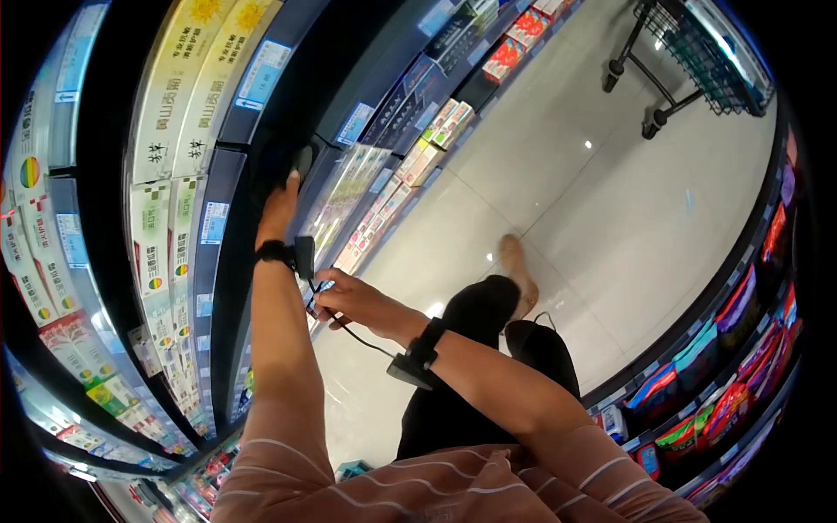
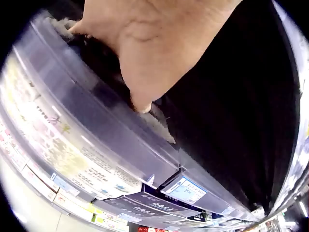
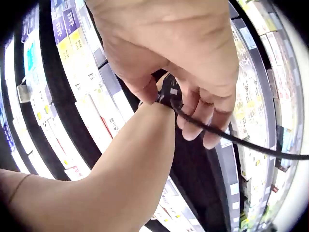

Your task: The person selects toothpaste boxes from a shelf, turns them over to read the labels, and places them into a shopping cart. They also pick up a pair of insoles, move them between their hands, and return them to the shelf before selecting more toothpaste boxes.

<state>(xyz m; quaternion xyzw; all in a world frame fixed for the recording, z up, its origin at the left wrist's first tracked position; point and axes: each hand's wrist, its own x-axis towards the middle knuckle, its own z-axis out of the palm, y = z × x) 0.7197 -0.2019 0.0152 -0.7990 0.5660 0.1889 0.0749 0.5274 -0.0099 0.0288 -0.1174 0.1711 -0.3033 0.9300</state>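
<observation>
Cable [image 3: 241,141] adjustment seems the step in hand — the right hand [image 1: 353,301] pinches it beside the wrist camera [image 1: 303,255] at its ten o'clock, the left hand [image 1: 279,207] at twelve inside the dark shelf [image 2: 111,130], grip impossible to tell — next calls for a steady left wrist.

Pale boxes [image 1: 162,103] at the upper left carry vertical characters that look like 黄山贡菊. A blue price label [image 2: 184,190] on the front edge of the shelf [image 2: 101,128] bears digits too blurred to read. All other print is illegible.
</observation>
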